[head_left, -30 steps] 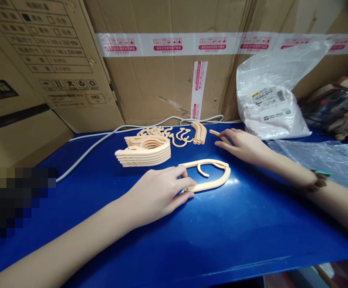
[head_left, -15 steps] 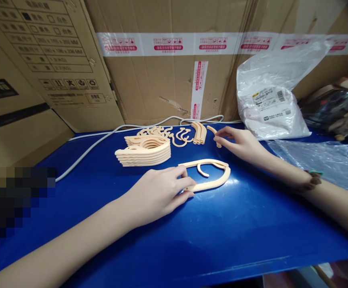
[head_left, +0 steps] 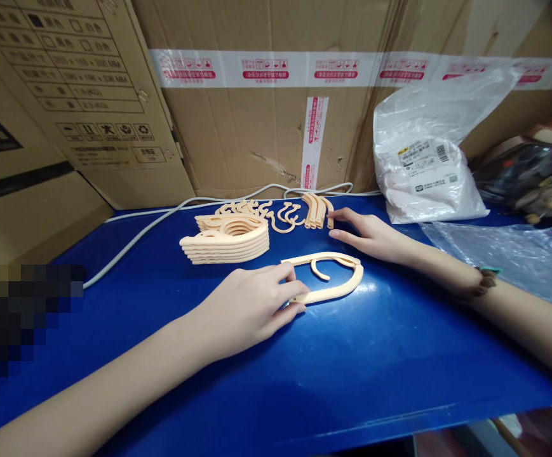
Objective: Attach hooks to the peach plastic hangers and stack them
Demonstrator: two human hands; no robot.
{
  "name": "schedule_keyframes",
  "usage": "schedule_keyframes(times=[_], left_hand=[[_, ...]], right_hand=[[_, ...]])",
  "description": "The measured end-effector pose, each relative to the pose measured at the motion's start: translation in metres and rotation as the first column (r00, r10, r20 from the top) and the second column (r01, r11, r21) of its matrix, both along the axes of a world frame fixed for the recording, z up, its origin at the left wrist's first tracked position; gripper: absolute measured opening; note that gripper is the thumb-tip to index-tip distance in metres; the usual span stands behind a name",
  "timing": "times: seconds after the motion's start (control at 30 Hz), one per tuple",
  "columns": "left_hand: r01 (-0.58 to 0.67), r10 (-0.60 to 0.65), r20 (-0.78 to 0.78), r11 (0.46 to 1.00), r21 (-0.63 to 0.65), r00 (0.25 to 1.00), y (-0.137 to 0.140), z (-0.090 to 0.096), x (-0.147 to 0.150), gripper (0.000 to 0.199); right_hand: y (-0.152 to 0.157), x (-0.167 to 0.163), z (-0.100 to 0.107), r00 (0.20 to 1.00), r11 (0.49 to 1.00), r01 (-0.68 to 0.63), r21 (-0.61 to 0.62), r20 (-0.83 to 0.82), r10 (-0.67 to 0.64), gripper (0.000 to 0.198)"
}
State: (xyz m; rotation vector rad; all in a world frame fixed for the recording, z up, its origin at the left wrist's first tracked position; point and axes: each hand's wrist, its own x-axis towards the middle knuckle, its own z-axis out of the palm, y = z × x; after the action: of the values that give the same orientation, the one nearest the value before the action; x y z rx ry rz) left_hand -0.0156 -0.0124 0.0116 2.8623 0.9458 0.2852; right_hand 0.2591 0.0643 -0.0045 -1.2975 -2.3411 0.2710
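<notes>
"Cardboard boxes (head_left: 242,133) back that blue table (head_left: 304,381). What's in the left hand (head_left: 251,304)?"

"One end of the cream hanger (head_left: 337,291), pinched; the rest lies on the table."

"And the right hand (head_left: 375,238)?"

"Thumb and fingers parted, one fingertip against a curved piece (head_left: 330,223) beside similar ones."

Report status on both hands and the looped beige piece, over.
Left hand holding looped beige piece. Right hand open at rightmost curved strip. White bag beyond right hand, off to the side.

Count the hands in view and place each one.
2: the left hand on the cream folding hanger; the right hand at the right end of the row of curved cream strips.
</notes>
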Motion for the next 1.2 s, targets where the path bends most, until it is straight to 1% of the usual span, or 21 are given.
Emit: schedule_keyframes(times=[0.17,0.37,0.43,0.57,0.67,0.77,0.87,0.97,1.07,1.2], left_hand=[[0.001,-0.001,-0.005,1.0,-0.001,1.0,0.0,0.0,0.0,0.022],[-0.004,0.004,-0.006,1.0,0.011,1.0,0.0,-0.001,0.0,0.021],[-0.003,0.003,-0.008,1.0,0.01,1.0,0.0,-0.002,0.0,0.021],[0.0,0.0,-0.014,1.0,0.01,1.0,-0.001,-0.002,-0.001,0.021],[0.004,-0.003,-0.012,1.0,0.013,1.0,0.0,-0.001,-0.001,0.02],[0.009,-0.008,-0.018,1.0,0.022,1.0,0.0,-0.001,-0.001,0.02],[0.021,-0.02,-0.026,0.999,0.041,0.999,-0.001,-0.001,-0.001,0.02],[0.034,-0.032,-0.028,0.998,0.049,0.999,-0.001,-0.001,-0.001,0.019],[0.041,-0.039,-0.039,0.998,0.049,0.999,-0.001,-0.001,-0.001,0.019],[0.044,-0.041,-0.064,0.997,0.055,0.997,-0.001,0.0,0.0,0.021]], right_hand=[[0.001,-0.001,-0.002,0.999,0.999,-0.046,-0.017,-0.025,0.046,0.056],[0.0,-0.002,-0.001,0.998,0.997,-0.069,-0.043,0.006,0.069,0.058],[-0.001,-0.002,0.0,0.997,0.997,-0.073,-0.012,0.014,0.073,0.056],[-0.004,-0.006,0.005,0.996,0.99,-0.083,0.118,0.044,0.078,0.048],[-0.005,-0.014,0.011,0.984,0.968,-0.16,0.194,0.111,0.14,0.041],[0.002,-0.028,0.021,0.958,0.941,-0.265,0.21,0.17,0.231,0.035],[0.018,-0.047,0.031,0.934,0.921,-0.334,0.201,0.204,0.294,0.031],[0.039,-0.068,0.039,0.923,0.912,-0.331,0.241,0.286,0.259,0.027],[0.061,-0.086,0.042,0.878,0.912,-0.291,0.289,0.46,0.134,0.026],[0.09,-0.105,0.04,0.85,0.91,-0.255,0.326,0.524,0.05,0.029]])
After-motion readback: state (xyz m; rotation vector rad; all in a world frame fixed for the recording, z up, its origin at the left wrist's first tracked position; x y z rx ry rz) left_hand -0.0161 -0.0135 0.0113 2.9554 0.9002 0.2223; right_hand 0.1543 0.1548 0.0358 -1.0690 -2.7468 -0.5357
